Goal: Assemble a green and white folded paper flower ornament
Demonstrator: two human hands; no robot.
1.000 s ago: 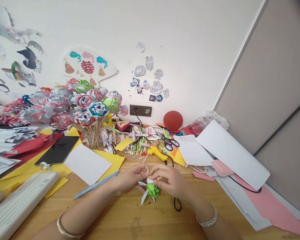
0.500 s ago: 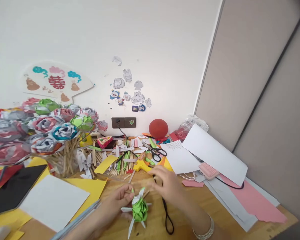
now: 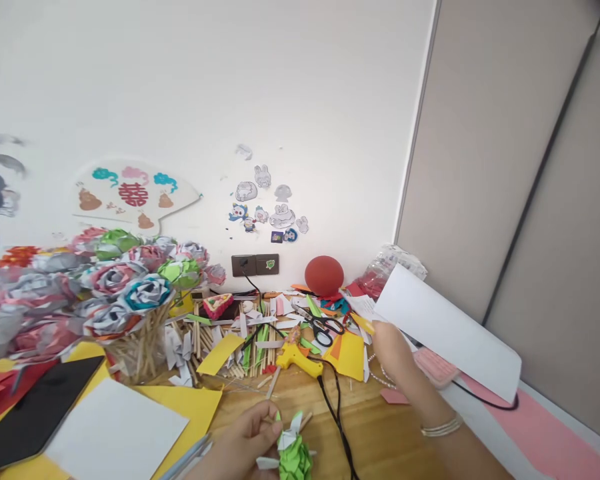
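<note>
My left hand point(image 3: 250, 433) is closed, pinching a green-and-white folded paper flower point(image 3: 295, 460) near its base at the bottom of the view. White paper points stick out around the green petals, and a short wooden stick end point(image 3: 306, 420) shows beside it. The flower's lower part is cut off by the frame edge. My right hand point(image 3: 394, 357) reaches out over the papers at the back right, its fingers mostly hidden behind the hand. At its fingertips is a narrow yellow paper piece point(image 3: 363, 324), which it appears to grip.
A yellow glue gun point(image 3: 300, 360) with a black cord lies mid-table, near black-handled scissors point(image 3: 323, 330). Sticks and paper scraps cover the back. Paper roses point(image 3: 147, 293) on sticks, a tablet point(image 3: 40, 413) and a white sheet point(image 3: 117, 427) are left. A red balloon point(image 3: 324, 275) rests against the wall.
My right hand has left the flower and moved away to the back right, where a yellow piece now shows at its fingertips. My left hand keeps hold of the flower. The view has shifted.
</note>
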